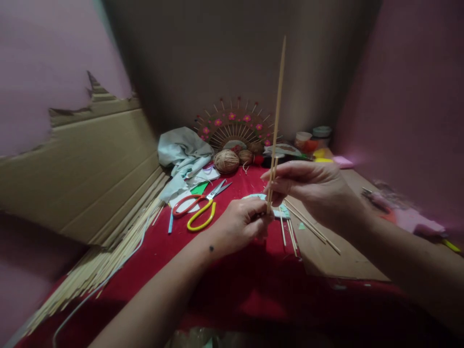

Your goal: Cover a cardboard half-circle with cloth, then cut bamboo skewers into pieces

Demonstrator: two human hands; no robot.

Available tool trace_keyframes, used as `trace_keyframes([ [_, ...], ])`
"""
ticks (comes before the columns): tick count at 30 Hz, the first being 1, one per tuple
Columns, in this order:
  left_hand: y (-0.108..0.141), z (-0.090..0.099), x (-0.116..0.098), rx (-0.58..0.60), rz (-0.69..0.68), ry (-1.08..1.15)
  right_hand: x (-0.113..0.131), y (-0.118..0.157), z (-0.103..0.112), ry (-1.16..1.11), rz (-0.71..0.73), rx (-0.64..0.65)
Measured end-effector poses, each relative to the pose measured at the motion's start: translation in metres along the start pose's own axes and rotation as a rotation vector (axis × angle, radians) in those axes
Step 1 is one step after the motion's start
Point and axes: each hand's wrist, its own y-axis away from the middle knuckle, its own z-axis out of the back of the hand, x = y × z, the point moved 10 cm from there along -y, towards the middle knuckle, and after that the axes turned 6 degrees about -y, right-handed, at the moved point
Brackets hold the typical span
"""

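Between my hands two bamboo skewers stand nearly upright side by side, a long pointed skewer (279, 96) and a much shorter stick (276, 166). My left hand (248, 217) is closed around their lower ends. Higher up, my right hand (308, 186) pinches both between thumb and fingers. Behind the hands lies a pale green patterned piece (282, 211), partly hidden. Several loose sticks (290, 234) rest just right of my left hand. Scissors (210, 197) with one red and one yellow handle lie spread on the red cloth, left of my hands.
A bundle of long sticks (97, 266) and a torn cardboard sheet (90, 169) stand at the left. Twine balls (226, 161) sit at the back before a flowered fan-shaped decoration (232, 121). Flat cardboard (340, 232) lies at right on the red cloth (163, 285).
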Motion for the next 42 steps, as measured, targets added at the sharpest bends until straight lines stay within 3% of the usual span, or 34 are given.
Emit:
trace_keyframes([
  [7, 0.002, -0.004, 0.003, 0.043, -0.08, -0.147, -0.002, 0.003, -0.004, 0.095, 0.044, 0.018],
  [13, 0.002, -0.008, 0.005, 0.071, -0.02, -0.144, 0.009, 0.004, -0.007, 0.282, 0.125, 0.018],
  [20, 0.004, -0.011, 0.007, 0.077, -0.014, -0.194, 0.001, 0.003, -0.004, 0.123, 0.089, -0.009],
  [24, 0.004, -0.007, -0.002, 0.024, -0.079, -0.219, 0.005, 0.004, 0.0, 0.123, 0.098, -0.043],
  [32, 0.0, -0.015, -0.013, 0.039, -0.179, -0.293, 0.006, 0.009, 0.0, 0.2, 0.064, -0.028],
  [38, -0.002, -0.018, -0.015, 0.07, -0.206, -0.345, -0.004, 0.011, 0.012, 0.157, 0.011, -0.084],
  [42, -0.002, -0.018, -0.012, 0.06, -0.172, -0.292, -0.001, 0.016, 0.015, 0.174, 0.062, -0.108],
])
